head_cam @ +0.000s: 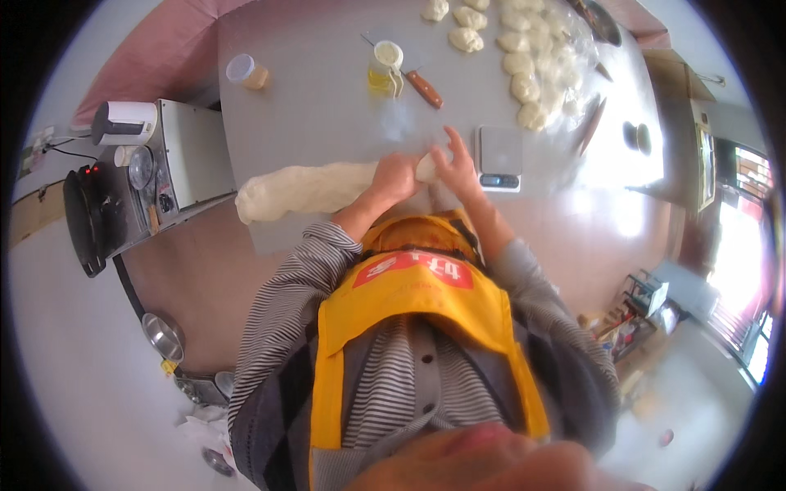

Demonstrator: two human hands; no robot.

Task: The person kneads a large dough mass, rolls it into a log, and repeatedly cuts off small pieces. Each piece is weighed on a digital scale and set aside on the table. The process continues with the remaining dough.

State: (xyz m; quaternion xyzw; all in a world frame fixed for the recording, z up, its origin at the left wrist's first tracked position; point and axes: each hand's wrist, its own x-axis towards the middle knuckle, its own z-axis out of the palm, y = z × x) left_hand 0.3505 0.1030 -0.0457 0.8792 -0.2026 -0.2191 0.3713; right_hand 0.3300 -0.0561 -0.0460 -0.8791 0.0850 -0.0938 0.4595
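Note:
A long, thick roll of pale dough (pixel 307 189) lies along the front edge of the grey table. My left hand (pixel 396 177) is closed around it near its right end. A short end of dough (pixel 426 168) sticks out past that fist. At this end is my right hand (pixel 457 172), its fingers spread and some touching the dough; whether it grips any is unclear. Just right of my right hand stands a kitchen scale (pixel 500 153) with a lit display and nothing on its plate.
Beyond my hands are a jug of yellow oil (pixel 379 80), a wooden-handled knife (pixel 424 89) and a lidded tub (pixel 247 72). Several dough pieces (pixel 470 18) sit at the back; more lie under clear plastic (pixel 562 73) at right. Left, a side table (pixel 190 153) holds appliances.

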